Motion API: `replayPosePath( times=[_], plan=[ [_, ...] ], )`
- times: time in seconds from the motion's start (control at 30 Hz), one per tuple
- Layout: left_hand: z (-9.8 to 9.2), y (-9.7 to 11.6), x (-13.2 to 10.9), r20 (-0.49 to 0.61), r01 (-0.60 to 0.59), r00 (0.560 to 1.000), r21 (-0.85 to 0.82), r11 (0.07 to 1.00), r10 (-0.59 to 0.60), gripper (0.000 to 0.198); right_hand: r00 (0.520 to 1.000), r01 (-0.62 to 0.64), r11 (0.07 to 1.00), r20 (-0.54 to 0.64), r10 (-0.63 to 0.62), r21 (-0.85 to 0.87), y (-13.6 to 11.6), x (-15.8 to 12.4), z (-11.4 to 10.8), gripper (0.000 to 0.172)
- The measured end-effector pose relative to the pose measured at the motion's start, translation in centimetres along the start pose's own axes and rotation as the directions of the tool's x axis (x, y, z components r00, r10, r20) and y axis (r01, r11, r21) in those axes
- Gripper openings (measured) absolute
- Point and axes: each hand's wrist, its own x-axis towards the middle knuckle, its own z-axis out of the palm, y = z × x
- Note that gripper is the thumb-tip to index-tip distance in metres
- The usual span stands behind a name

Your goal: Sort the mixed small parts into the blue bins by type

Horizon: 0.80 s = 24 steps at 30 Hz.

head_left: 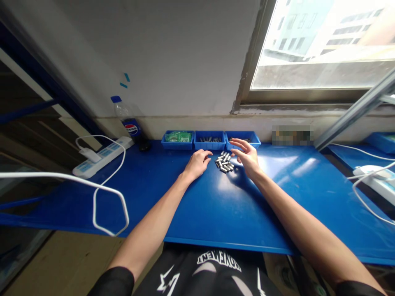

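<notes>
Black shirt (203,283), metal cylinders (225,163) between hands (197,163) (249,159)

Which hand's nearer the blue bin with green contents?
Left. The left hand is in front and right of the blue bin; the right hand is farther right, past the metal cylinders.

Pepsi logo (132,129) on bottle (128,120), upside-down "MOVEMENT" (219,260) on black shirt (220,276)

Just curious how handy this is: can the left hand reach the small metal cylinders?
Probably yes: the left hand is close beside the metal cylinders, and nothing visible stands between them.
</notes>
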Motion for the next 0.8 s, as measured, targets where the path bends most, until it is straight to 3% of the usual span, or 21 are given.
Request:
replayPosePath(
  times=[0.17, 0.33, 0.53, 0.8],
  plan=[
    [-0.1, 0.6, 0.2, -0.073, 0.055, 0.994, -0.323, 0.945, -0.082, 0.011, 0.997, 0.011, 1.000, 0.070, -0.011, -0.004, -0.2, -0.4, 0.4, 0.043],
    [0.4, 0.7, 0.5, -0.070, 0.094, 0.984, -0.579, 0.810, -0.164, 0.019, 0.994, 0.000, 1.000, 0.107, 0.001, -0.011, 0.0, -0.4, 0.7, 0.040],
    [0.6, 1.0, 0.4, -0.088, 0.090, 0.979, -0.619, 0.780, -0.184, 0.032, 0.982, -0.048, 0.999, 0.184, 0.051, -0.019, -0.7, -1.0, 1.3, 0.042],
    [0.2, 2.1, -0.1, -0.118, 0.025, 0.988, -0.527, 0.849, -0.103, 0.032, 0.957, -0.110, 0.994, 0.269, 0.108, -0.010, -1.2, -1.5, 1.9, 0.046]
  ],
)
